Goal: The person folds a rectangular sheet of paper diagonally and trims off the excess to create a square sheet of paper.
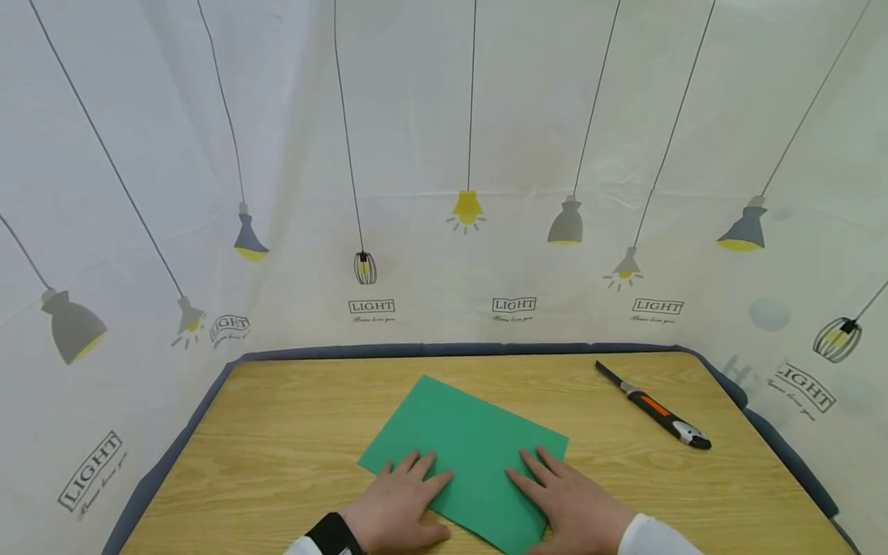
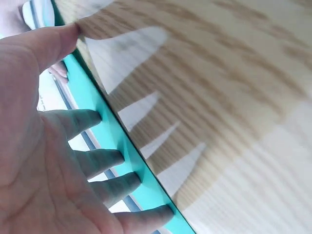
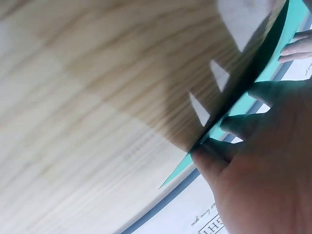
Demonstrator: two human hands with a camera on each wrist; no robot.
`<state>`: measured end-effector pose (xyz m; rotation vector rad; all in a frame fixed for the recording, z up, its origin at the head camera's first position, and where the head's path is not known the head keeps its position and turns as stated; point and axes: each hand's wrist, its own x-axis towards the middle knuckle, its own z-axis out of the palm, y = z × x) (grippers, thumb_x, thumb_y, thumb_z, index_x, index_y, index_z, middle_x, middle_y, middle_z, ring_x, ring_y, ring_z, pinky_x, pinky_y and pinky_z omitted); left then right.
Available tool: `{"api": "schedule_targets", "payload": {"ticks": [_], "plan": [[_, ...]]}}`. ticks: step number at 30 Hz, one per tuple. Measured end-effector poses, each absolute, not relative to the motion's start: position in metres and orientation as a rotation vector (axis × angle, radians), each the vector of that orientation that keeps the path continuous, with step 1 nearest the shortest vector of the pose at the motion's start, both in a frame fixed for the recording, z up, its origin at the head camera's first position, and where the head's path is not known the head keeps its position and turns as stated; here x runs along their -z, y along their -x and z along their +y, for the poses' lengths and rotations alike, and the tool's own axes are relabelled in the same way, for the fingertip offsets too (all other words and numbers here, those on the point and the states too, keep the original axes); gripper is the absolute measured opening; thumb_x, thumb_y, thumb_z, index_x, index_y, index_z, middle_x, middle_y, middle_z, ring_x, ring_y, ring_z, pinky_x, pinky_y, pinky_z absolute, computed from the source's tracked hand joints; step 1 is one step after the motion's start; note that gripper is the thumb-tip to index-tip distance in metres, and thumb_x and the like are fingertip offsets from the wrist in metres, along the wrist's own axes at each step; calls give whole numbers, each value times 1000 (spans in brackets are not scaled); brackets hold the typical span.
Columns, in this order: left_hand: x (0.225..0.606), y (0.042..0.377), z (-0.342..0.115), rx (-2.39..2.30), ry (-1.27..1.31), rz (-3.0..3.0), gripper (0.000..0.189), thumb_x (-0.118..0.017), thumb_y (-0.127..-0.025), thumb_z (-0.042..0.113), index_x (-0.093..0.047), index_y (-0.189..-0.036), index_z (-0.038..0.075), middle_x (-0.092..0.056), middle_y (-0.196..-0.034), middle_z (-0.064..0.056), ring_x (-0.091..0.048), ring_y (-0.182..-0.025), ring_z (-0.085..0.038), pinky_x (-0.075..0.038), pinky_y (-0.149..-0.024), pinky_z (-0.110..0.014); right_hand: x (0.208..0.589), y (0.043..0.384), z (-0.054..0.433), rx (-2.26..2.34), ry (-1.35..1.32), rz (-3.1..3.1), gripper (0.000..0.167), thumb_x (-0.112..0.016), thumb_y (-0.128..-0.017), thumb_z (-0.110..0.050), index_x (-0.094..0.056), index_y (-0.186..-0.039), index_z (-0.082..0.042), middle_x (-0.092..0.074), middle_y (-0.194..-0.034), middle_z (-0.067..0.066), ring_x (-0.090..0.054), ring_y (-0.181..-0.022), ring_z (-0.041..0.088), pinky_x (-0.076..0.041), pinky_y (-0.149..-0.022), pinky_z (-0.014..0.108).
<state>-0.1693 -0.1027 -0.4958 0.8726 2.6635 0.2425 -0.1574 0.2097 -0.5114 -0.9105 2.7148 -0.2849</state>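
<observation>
A sheet of green paper [image 1: 465,447] lies at an angle on the wooden table, its near edge partly hidden by the hands. My left hand [image 1: 402,501] rests on its lower left part with the fingers spread. On the lower right part my right hand [image 1: 572,501] touches the paper, fingers also spread and straight. In the left wrist view four fingertips of the left hand [image 2: 63,161] press on the green sheet [image 2: 151,195], the thumb off its edge. The right wrist view has the right hand [image 3: 268,156] at the sheet's edge, which bows slightly above the wood.
A utility knife [image 1: 655,408] with a black and orange handle lies at the right, its dark blade end pointing to the back left. The wooden table [image 1: 291,416] has a dark padded edge [image 1: 416,351]. Behind it hangs a white curtain [image 1: 416,154] printed with lamps.
</observation>
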Motion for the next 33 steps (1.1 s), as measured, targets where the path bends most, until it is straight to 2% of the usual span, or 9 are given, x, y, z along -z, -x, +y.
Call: {"api": "schedule_targets", "payload": {"ticks": [5, 9, 17, 20, 24, 27, 33], "plan": [[495, 166, -104, -206, -880, 2734, 77, -55, -87, 69, -39, -150, 28, -35, -157, -11, -33, -143, -39, -37, -103, -68, 513, 159, 203, 257, 882, 2753, 105, -48, -72, -89, -29, -155, -28, -28, -160, 14, -28, -145, 44, -37, -106, 64], [495, 168, -103, -174, -866, 2769, 70, -52, -89, 68, -43, -148, 31, -40, -154, -9, -38, -140, -37, -40, -101, -65, 513, 161, 199, 259, 845, 2773, 104, -46, -73, -89, -30, -155, -27, -31, -159, 12, -30, -144, 43, -37, -105, 64], [496, 171, -106, -106, -946, 2847, 40, -45, -102, 45, -53, -140, 35, -50, -146, -8, -48, -132, -33, -49, -95, -59, 514, 168, 205, 300, 827, 2819, 97, -44, -78, -86, -35, -153, -24, -39, -155, 5, -40, -140, 36, -43, -105, 56], [495, 173, -110, -133, -958, 2833, 38, -44, -103, 42, -55, -139, 34, -51, -145, -8, -49, -132, -34, -49, -94, -59, 512, 171, 212, 339, 826, 2851, 90, -51, -84, -77, -37, -152, -20, -43, -153, 5, -43, -139, 33, -44, -105, 54], [492, 175, -116, -179, -959, 2803, 37, -46, -102, 42, -58, -136, 34, -51, -145, -9, -48, -133, -35, -48, -96, -59, 510, 173, 218, 343, 817, 2906, 69, -58, -94, -51, -43, -148, -11, -45, -151, 9, -44, -138, 32, -43, -107, 50], [490, 175, -120, -195, -970, 2794, 36, -49, -101, 41, -59, -135, 34, -52, -145, -9, -49, -133, -35, -47, -100, -56, 509, 175, 220, 313, 791, 2943, 57, -59, -96, -34, -48, -145, -7, -48, -149, 10, -46, -137, 31, -43, -108, 48], [487, 175, -125, -276, -990, 2778, 32, -55, -99, 36, -65, -129, 31, -56, -142, -11, -51, -132, -35, -45, -105, -51, 507, 177, 221, 248, 772, 2994, 45, -58, -97, -27, -57, -137, -7, -54, -144, 9, -52, -132, 30, -45, -106, 47]]}}
